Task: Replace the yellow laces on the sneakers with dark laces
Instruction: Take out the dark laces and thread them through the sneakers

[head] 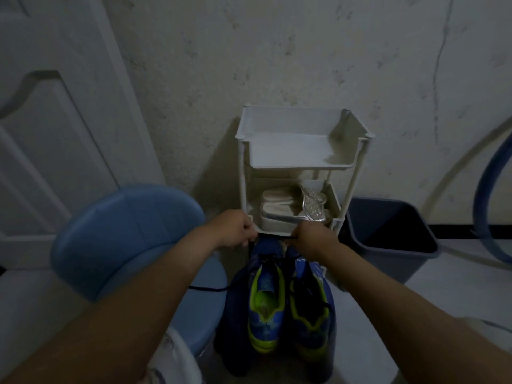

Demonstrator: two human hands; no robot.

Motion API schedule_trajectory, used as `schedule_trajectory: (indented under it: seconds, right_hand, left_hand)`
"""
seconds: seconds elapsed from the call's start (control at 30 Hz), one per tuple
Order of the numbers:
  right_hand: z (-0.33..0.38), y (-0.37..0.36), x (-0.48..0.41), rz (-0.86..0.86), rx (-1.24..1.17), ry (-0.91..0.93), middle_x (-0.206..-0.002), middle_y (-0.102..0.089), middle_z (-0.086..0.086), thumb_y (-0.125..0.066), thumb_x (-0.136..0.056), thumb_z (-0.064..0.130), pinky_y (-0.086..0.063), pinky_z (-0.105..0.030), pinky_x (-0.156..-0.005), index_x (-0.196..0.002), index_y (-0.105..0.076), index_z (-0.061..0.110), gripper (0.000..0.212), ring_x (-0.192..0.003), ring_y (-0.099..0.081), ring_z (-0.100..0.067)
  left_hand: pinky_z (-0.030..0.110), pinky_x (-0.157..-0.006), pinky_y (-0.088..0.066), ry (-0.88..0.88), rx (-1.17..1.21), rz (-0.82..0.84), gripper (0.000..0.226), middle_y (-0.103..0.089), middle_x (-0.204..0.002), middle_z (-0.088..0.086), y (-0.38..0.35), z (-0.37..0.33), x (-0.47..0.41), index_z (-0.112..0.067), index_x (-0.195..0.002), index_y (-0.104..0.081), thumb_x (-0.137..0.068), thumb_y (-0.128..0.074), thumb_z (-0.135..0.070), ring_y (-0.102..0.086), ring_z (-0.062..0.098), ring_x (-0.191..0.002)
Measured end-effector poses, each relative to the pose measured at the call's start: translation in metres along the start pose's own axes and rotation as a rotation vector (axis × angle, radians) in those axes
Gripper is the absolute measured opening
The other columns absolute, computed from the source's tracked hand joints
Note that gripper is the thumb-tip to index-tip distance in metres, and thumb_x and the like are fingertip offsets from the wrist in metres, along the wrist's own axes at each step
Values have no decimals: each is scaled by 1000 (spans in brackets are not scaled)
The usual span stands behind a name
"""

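- Sneakers (288, 306): blue pair with yellow-green trim, side by side directly below the front of the white shelf rack (245, 173). I see no yellow lace; dark lacing shows on both uppers.
- Dark lace (288, 237): appears pulled taut across the rack's lower front edge, between the two hands. Dim light, so the thread path is unclear.
- Left hand (235, 230): at the rack's lower left corner, fingers curled, gripping one end of the lace.
- Right hand (313, 239): just below the rack's lower tray, fingers pinching the other end.
- Step, as I judge it: evening and tightening the ends. Pull both sides equally, keep the lace flat, and check the ends match before knotting.
- Loose dark tail (207, 289): trails left of the rack over the blue stool (127, 231); it could snag.
- Pale sandals (277, 210) sit on the rack's lower tray; dark bin (388, 245) stands right of the rack.
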State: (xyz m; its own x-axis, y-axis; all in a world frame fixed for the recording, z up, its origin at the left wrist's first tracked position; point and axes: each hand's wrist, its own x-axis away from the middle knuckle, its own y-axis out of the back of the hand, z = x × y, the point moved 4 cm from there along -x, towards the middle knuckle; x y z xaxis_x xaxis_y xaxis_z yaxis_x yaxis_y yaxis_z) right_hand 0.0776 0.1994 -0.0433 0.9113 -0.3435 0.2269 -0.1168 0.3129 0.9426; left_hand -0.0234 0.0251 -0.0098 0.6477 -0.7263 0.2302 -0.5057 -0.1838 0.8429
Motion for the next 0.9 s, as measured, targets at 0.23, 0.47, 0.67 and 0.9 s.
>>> schedule_trajectory:
  seconds: [0.23,0.47,0.67,0.9]
  right_hand:
    - [37,1,9,145,-198,301,-110,-69,3,-63,-88,32,-50,-29,-81,-120,-65,31,32,-95,-64,-13]
    - [28,-2,-1,142,-331,204,-79,-74,-3,-65,-89,21,-55,-29,-59,-89,-77,17,13,-57,-63,-14]
    - [32,-10,2,135,-317,232,-79,-75,1,-58,-93,22,-50,-23,-54,-80,-73,24,19,-52,-64,-16]
    - [32,-20,-4,95,-281,213,-87,-76,2,-60,-93,28,-58,-30,-68,-93,-76,25,15,-65,-69,-16]
  left_hand:
    - [32,-68,-58,-62,-55,38,25,-72,-65,-9,-22,-18,-2,-20,-73,-73,-91,-64,-34,-59,4,-45]
    - [29,-63,-56,12,185,170,18,-75,-86,1,-33,-11,-9,-14,-97,-70,-98,-55,-24,-68,15,-58]
    - [28,-57,-56,67,260,102,18,-75,-82,3,-38,-3,-9,-12,-90,-70,-97,-57,-22,-72,23,-64]
    - [20,-46,-48,157,212,-3,21,-74,-78,6,-45,7,-9,-9,-85,-71,-91,-67,-28,-66,14,-57]
